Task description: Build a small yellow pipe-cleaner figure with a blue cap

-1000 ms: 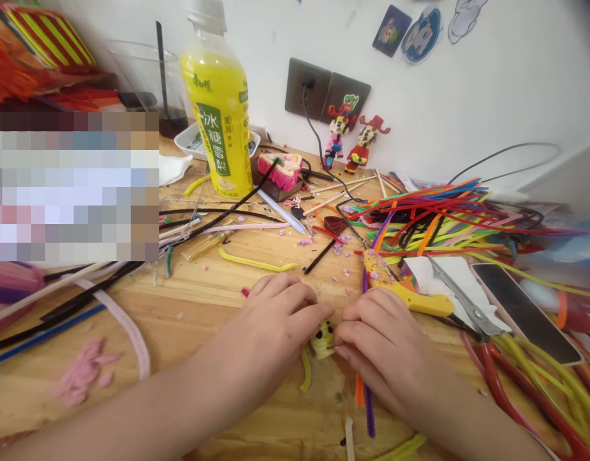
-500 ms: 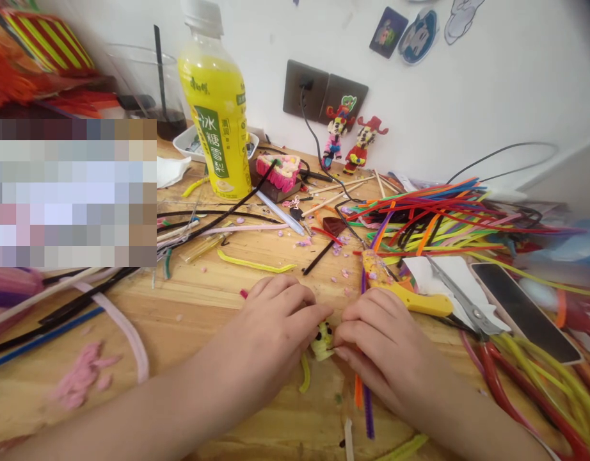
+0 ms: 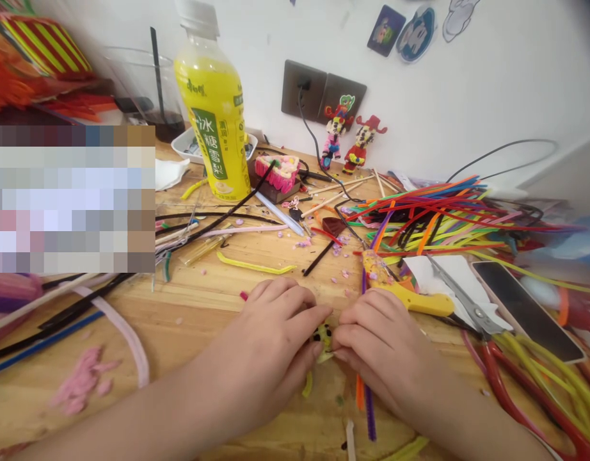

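Between my two hands is a small pale-yellow pipe-cleaner figure (image 3: 323, 333) with black spots, partly covered by fingers. My left hand (image 3: 280, 333) closes on its left side, thumb and forefinger curled about it. From the other side my right hand (image 3: 376, 339) pinches at the figure's right edge with fingers bent together. A short yellow pipe-cleaner piece (image 3: 308, 384) sticks out below my left thumb. Orange and purple pipe cleaners (image 3: 368, 410) come out from under my right hand. Above the hands lies a bent yellow pipe cleaner (image 3: 254, 264).
Scissors (image 3: 482, 317) with red handles, a phone (image 3: 525, 310) and a yellow-handled tool (image 3: 420, 299) lie at right, below a heap of coloured pipe cleaners (image 3: 434, 218). A yellow drink bottle (image 3: 213, 121) stands behind. Two small figures (image 3: 362, 144) lean on the wall. Pink scraps (image 3: 81, 381) lie left.
The small figure has tilted slightly between my fingers, and my left thumb has come into view against it. Both hands stay in nearly the same place.
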A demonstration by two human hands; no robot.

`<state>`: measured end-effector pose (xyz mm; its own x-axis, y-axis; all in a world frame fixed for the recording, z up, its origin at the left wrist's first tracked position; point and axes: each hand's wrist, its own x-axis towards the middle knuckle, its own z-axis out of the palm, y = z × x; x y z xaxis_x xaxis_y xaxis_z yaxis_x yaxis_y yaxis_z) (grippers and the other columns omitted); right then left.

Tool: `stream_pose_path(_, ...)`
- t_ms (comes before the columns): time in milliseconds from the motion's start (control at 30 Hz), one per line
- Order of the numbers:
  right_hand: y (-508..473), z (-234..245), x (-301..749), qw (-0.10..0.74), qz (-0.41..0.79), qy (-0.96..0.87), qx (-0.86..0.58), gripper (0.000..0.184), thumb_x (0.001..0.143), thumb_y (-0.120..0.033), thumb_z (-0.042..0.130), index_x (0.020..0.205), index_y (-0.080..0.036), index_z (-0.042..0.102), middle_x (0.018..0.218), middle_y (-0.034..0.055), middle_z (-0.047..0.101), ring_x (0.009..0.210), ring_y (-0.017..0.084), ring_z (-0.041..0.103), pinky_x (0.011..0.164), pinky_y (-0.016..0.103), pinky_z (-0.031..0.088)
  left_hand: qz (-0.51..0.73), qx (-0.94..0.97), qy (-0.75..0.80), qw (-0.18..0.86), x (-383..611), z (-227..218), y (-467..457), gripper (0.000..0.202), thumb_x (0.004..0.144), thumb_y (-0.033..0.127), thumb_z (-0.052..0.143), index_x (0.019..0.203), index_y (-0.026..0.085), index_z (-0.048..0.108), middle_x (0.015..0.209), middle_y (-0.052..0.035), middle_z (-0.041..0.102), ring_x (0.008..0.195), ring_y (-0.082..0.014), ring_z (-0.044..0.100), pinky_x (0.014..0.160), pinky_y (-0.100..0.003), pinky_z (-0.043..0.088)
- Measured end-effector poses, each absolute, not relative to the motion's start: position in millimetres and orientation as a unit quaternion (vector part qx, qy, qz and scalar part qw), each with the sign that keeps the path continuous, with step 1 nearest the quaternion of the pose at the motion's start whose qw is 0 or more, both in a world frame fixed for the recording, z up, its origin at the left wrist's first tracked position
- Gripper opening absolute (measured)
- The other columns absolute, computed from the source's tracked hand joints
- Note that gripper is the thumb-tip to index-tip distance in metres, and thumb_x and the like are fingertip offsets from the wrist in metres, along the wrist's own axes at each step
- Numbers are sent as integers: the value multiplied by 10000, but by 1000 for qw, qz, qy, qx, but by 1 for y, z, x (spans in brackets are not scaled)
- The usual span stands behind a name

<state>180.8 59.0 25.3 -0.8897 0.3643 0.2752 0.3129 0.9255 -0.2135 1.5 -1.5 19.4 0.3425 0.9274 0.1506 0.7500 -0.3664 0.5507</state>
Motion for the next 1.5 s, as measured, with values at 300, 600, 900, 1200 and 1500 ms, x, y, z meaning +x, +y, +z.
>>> stream_pose_path(300, 59, 30, 181, 190, 105, -960, -180, 212, 903, -179, 404, 760, -170, 561, 728, 28, 574, 717, 162, 438, 714, 309, 374, 227, 791, 531, 201, 2, 20, -1, 153, 859, 197, 446, 961, 199, 560, 940, -58, 540, 913, -228, 452, 795, -411, 376)
stream_pose_path(600, 61, 23, 184, 207, 122, -956, -167, 175, 898, -164, 425, 791, -175, 563, 758, 22, 585, 741, 154, 448, 761, 319, 380, 234, 785, 534, 208, 2, 20, -1, 170, 838, 183, 471, 980, 199, 564, 967, -64, 543, 936, -229, 454, 818, -414, 378)
stream_pose_path(900, 62, 23, 185, 201, 128, -957, -167, 155, 890, -157, 441, 787, -172, 555, 754, 18, 576, 740, 154, 440, 751, 316, 372, 232, 784, 532, 220, 1, 19, -2, 160, 831, 160, 472, 968, 194, 548, 983, -54, 535, 957, -223, 448, 835, -409, 369)
stream_pose_path(1200, 61, 20, 187, 186, 158, -958, -150, 141, 876, -111, 446, 794, -176, 541, 780, 11, 572, 763, 146, 451, 806, 342, 365, 245, 791, 511, 231, 0, 18, -3, 249, 833, 104, 451, 1051, 199, 527, 1044, -56, 547, 1006, -216, 435, 883, -393, 363)
stream_pose_path(1500, 64, 17, 186, 174, 170, -961, -134, 154, 894, -127, 430, 777, -162, 524, 771, 16, 562, 762, 143, 443, 785, 327, 359, 255, 795, 501, 229, 2, 17, -1, 318, 833, 94, 471, 1124, 214, 513, 1047, -35, 576, 996, -205, 445, 876, -366, 363)
